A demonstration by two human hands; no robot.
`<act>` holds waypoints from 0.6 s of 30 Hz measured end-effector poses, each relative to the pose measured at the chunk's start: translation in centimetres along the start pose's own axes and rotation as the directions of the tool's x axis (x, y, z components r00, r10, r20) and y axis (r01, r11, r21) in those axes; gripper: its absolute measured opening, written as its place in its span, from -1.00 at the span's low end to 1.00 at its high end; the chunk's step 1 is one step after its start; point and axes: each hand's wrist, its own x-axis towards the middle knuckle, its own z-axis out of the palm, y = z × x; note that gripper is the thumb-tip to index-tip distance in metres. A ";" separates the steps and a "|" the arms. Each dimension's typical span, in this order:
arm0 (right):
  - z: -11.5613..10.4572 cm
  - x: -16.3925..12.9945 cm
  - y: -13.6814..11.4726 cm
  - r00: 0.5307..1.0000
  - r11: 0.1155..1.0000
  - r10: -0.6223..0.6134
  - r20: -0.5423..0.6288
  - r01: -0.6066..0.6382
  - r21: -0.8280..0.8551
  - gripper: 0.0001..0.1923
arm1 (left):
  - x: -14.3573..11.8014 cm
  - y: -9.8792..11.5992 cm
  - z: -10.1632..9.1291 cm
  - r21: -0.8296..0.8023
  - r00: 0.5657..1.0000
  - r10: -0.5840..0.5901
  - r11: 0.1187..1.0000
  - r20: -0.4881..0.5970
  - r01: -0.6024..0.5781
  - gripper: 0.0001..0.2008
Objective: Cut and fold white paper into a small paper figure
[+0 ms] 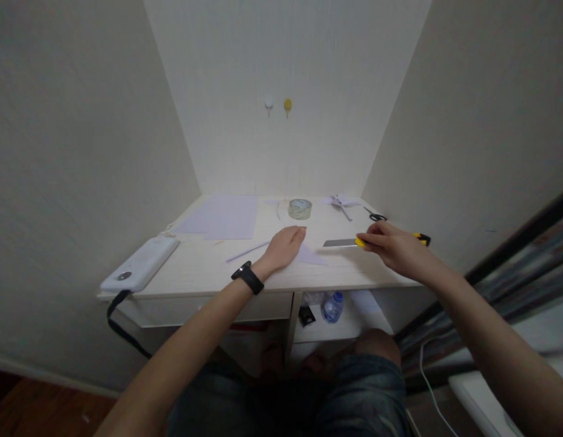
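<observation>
Yellow shows at both ends of the utility knife (377, 241): a bit at the front where the fingertips sit, and a tip poking out behind the right hand (395, 246). The rest of the handle is hidden under that hand, which is curled closed around it. The grey blade reaches left from the fingers, lying low over the white desk (195, 267); whether its edge touches the surface cannot be made out.

The left hand (286, 246) lies flat, palm down, fingers together, pressing on a pale sheet of paper (311, 255) whose pointed corner juts out to the right of the palm. Most of the sheet is covered by the hand, and its outline blurs into the tabletop. The blade's tip ends near that corner, just beyond it. A black wristband (247, 277) circles the left wrist.

Further back lie a larger pale sheet (222, 216), a roll of clear tape (300, 208), folded paper scraps too small to read, and scissors (376, 215). A white power bank (140, 264) sits at the desk's left edge, its black cable dropping out of view. A water bottle (332, 306) stands partly hidden on the shelf below.
</observation>
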 end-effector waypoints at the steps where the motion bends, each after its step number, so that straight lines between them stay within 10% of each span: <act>1: -0.1 0.1 -0.7 0.999 0.999 -0.026 0.025 0.027 -0.045 -0.67 | 0.2 0.5 -0.5 -0.108 0.999 0.009 0.994 0.048 -0.004 -0.51; 5: -1.0 1.2 -3.4 0.987 0.973 -0.128 0.098 0.144 -0.179 -0.64 | 0.4 2.3 -1.7 -0.343 0.930 0.100 0.939 0.353 0.029 -0.64; 10: -2.2 1.3 -5.2 0.978 0.974 -0.197 -0.076 0.186 -0.129 -0.68 | 0.1 2.7 -2.4 -0.493 0.923 0.075 0.860 0.377 0.132 -0.84; 15: -0.5 -0.8 -6.7 0.827 0.955 0.263 -0.497 -0.149 0.258 -0.78 | 0.0 2.6 -3.5 -0.638 0.959 -0.081 0.731 0.271 0.242 -0.87; 18: 1.4 -0.3 -7.3 0.829 0.642 0.542 -0.139 -0.302 0.705 -0.68 | 0.2 3.1 -3.5 -0.672 0.970 -0.064 0.711 0.233 0.208 -0.87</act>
